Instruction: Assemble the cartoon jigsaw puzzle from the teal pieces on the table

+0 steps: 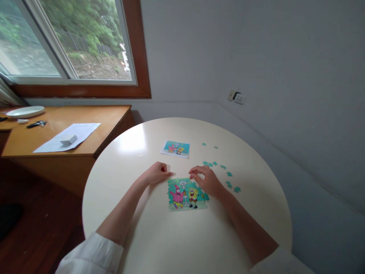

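Note:
A mostly assembled jigsaw puzzle (177, 198), with cartoon figures on a teal ground, lies flat before me; its right edge is uneven. My left hand (156, 173) rests just beyond its upper left corner, fingers curled in and thumb stretched toward the top edge, with nothing seen in it. Over the puzzle's upper right part, my right hand (207, 180) has thumb and index finger pinched together. A bit of teal at those fingertips looks like a puzzle piece, partly hidden by the fingers. Loose puzzle pieces (229, 174) lie scattered to the right of that hand.
Behind the puzzle, a reference picture card (176, 148) lies on the round white table (114, 198). At left stands a wooden desk (114, 114) bearing paper (85, 131), a small white box (69, 140) and a white plate (25, 111). Walls rise behind and to the right.

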Demonstrator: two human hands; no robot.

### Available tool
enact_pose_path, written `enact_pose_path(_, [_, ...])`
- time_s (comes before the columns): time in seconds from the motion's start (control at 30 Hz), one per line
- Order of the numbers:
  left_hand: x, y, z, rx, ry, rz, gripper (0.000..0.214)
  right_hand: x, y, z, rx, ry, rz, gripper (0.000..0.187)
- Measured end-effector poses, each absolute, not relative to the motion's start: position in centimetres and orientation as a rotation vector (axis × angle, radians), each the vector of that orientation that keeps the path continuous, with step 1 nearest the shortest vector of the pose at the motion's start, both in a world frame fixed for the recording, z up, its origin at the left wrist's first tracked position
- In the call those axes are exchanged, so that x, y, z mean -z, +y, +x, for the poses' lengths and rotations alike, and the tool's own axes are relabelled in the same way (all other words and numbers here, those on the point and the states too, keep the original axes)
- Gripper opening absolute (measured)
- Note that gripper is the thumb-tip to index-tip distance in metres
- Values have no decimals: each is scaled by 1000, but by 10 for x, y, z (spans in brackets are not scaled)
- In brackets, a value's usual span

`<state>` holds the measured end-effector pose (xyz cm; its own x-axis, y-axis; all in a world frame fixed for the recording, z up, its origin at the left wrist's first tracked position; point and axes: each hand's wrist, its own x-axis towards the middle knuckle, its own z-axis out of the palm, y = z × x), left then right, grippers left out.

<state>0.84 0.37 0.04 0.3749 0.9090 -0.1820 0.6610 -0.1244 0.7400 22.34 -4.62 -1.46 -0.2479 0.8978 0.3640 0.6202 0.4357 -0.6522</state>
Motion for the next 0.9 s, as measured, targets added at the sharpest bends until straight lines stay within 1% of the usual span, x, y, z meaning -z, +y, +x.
enact_pose_path(0.1, [1, 5, 7, -514, 1346, 1772, 35, 17, -46, 222, -457, -2072, -1299, 10])
enact_pose_path(0.27, [7, 10, 3, -666, 1237, 1511, 36, 20, -45, 222, -418, -2067, -1291, 10])
enact_pose_path(0.4, [14, 16, 2, -1045, 1223, 1297, 34, 18, -45, 223, -436, -2065, -1292, 11])
enact_pose_path(0.5, [19, 22, 0, -1212, 1205, 1169, 33, 15, -43, 229, -326, -1943, -1317, 12])
enact_pose_path(0.7, [25, 26, -2, -1249, 1188, 1125, 31, 18, -31, 253, -102, -1688, -1510, 17])
enact_pose_path(0.9, [27, 27, -2, -1253, 1180, 1125, 33, 21, -27, 271, 51, -1565, -1792, 33])
